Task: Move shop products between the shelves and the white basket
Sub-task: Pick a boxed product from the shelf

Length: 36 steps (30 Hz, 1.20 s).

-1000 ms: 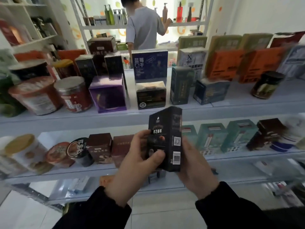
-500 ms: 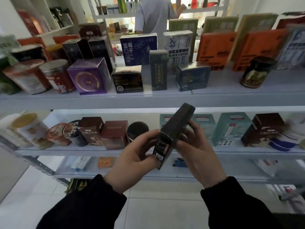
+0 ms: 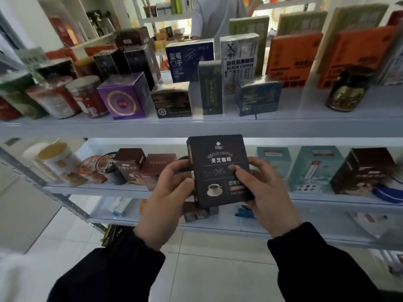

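Black coffee box is held upright in front of the middle shelf, seen from the head camera with its printed face and cup picture turned towards the wearer. Its long axis runs nearly vertical, with the top leaning slightly left. It is gripped from both sides. The left hand is curled round the left edge, and the right hand is wrapped round the right edge with its thumb pressed on the front panel. Neither hand is nearer than the other, and the box sits squarely between them, clear of every shelf.

Directly behind it a break in the row is judged to lie between the brown cartons and the teal cartons, though most of that spot is hidden by the box itself. The upper shelf is crowded with tins and cartons just above. The white basket cannot be made out with any certainty.

Against the picture taken half a second ago, the box has been turned. Then its narrow barcoded side was shown and it was tipped steeply to the right, whereas now the broad front is presented and the box is stood almost straight. The two-handed hold has been kept throughout.
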Tool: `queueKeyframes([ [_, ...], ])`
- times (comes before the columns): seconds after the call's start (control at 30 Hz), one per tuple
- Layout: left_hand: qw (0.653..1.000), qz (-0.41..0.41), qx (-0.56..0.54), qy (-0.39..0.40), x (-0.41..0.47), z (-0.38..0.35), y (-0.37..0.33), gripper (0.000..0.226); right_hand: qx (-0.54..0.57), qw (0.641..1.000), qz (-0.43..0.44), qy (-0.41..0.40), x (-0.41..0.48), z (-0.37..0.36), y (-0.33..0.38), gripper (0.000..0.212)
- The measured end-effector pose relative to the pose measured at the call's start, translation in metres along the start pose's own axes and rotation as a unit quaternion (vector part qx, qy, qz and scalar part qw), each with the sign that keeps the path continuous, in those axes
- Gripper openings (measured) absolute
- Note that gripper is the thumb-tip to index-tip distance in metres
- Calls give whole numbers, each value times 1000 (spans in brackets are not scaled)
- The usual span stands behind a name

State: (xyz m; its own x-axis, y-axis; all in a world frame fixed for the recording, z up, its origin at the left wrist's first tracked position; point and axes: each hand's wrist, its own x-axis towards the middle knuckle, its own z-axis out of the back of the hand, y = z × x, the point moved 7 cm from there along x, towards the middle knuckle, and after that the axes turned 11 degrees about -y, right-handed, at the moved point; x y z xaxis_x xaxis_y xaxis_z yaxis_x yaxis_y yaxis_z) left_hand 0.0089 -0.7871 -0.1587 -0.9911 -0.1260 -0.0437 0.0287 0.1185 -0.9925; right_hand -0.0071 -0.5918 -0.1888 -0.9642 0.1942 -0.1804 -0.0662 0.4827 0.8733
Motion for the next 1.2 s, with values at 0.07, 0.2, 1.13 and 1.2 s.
queueKeyframes([
  [0.07, 1000, 2, 15, -15, 1, 1, -2, 30, 3, 1000, 0, -1, -1, -3, 1, 42],
  [0.2, 997, 56, 5, -42, 12, 4, 9, 32, 34, 999, -10, 20, -5, -9, 7, 45],
  [1.13, 998, 58, -28, 28, 3, -30, -1, 22, -4, 1000, 26, -13, -16, 18, 22, 42],
  [1.2, 997, 68, -30, 7, 6, -26, 2, 27, -11, 999, 36, 9, -20, 19, 30, 36],
])
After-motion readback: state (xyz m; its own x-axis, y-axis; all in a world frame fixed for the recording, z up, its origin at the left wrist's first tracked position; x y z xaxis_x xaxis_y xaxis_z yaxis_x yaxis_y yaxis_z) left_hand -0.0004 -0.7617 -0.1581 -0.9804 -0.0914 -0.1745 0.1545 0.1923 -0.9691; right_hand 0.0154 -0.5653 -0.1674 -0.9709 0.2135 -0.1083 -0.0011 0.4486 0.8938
